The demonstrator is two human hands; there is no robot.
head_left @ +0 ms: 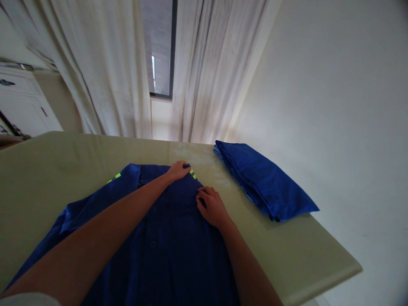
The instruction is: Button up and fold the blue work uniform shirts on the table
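Note:
A dark blue work shirt (188,246) with buttons down its front lies spread in front of me, its collar end away from me. Bright yellow-green stripes show at both shoulders. My left hand (179,171) reaches across the shirt and has its fingers closed on the cloth at the far right shoulder, beside the stripes. Closer to me, my right hand (213,205) pinches the shirt's right edge with thumb and fingers curled. My left forearm hides part of the shirt's front, and the lower end runs out of view.
The shirt rests on a pale green table (267,250) with a rounded rim. A folded stack of blue cloth (264,178) lies at the right by the wall (344,127). Behind the table hang curtains (108,68) around a narrow window (159,51). A white cabinet (25,102) stands far left.

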